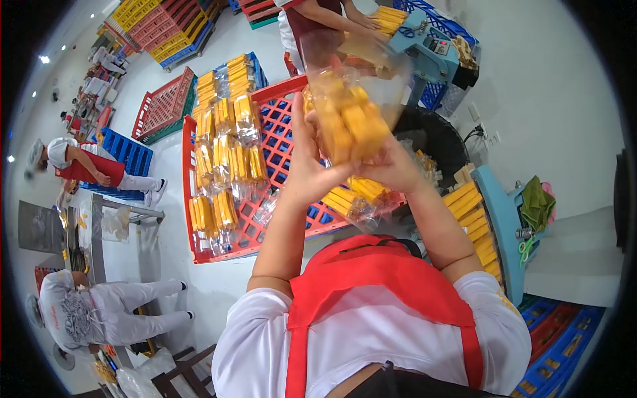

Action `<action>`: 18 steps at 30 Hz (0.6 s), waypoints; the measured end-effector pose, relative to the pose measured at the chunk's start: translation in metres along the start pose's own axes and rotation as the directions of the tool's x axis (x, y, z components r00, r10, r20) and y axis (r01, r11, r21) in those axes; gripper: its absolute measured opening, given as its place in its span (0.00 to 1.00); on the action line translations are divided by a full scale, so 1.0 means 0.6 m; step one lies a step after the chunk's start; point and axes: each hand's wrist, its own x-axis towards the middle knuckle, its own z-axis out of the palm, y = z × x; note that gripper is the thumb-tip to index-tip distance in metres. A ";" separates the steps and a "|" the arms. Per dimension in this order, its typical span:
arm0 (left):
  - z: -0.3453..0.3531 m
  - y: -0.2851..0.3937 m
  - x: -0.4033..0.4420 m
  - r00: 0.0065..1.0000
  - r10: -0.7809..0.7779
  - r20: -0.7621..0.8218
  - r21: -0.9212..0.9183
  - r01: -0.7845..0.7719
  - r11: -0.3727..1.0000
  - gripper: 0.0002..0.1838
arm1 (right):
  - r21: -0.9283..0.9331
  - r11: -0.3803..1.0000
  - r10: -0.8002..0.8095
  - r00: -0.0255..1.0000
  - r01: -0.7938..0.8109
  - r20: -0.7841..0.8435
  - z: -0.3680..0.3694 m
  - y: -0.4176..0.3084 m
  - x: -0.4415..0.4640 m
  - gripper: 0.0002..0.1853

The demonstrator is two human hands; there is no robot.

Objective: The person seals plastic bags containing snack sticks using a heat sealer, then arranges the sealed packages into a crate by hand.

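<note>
A clear plastic bag of yellow pieces (355, 123) is held up in front of me, blurred by motion. My left hand (310, 162) grips its left side, with the thumb reaching along the bottom. From the lower right, my right hand (397, 167) cups the same bag, its fingers partly hidden behind it. Below the hands, more bagged yellow sticks (352, 199) lie at the near right of a red plastic crate (249, 249). Rows of clear packs of yellow sticks (229, 156) fill the crate's left part.
A blue machine (494, 205) with yellow sticks (471, 215) alongside stands at my right. A black bin (431, 132) sits beyond my right hand. Across from me, a co-worker (325, 20) handles yellow sticks by another blue machine (431, 50). Stacked crates (162, 30) stand far left.
</note>
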 end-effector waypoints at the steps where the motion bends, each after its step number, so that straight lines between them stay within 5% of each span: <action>1: 0.002 -0.004 -0.009 0.993 0.091 0.075 0.088 -0.098 0.991 0.59 | -0.001 1.000 0.003 1.000 -0.003 -0.009 -0.003 -0.009 -0.002 0.39; 5: -0.006 -0.023 -0.032 0.987 0.090 0.135 0.049 -0.097 0.994 0.61 | 0.160 0.965 0.204 0.978 -0.206 0.032 0.009 -0.060 -0.011 0.43; 6: -0.003 -0.017 -0.034 0.989 0.022 0.149 -0.074 -0.011 0.997 0.62 | 0.048 0.979 0.198 0.980 -0.199 0.027 0.000 -0.052 -0.015 0.42; 8: -0.003 -0.017 -0.036 0.989 0.019 0.149 -0.043 -0.012 0.999 0.62 | -0.065 0.980 0.191 0.981 -0.189 0.024 -0.009 -0.039 -0.018 0.42; 17: -0.012 -0.030 -0.037 0.988 0.011 0.153 0.075 -0.022 0.997 0.59 | -0.088 0.977 0.188 0.981 -0.192 -0.048 0.001 -0.048 -0.016 0.44; 18: -0.009 -0.029 -0.037 0.988 -0.024 0.149 0.003 0.024 1.000 0.58 | -0.283 0.957 0.063 0.998 -0.061 -0.002 -0.005 -0.036 -0.015 0.44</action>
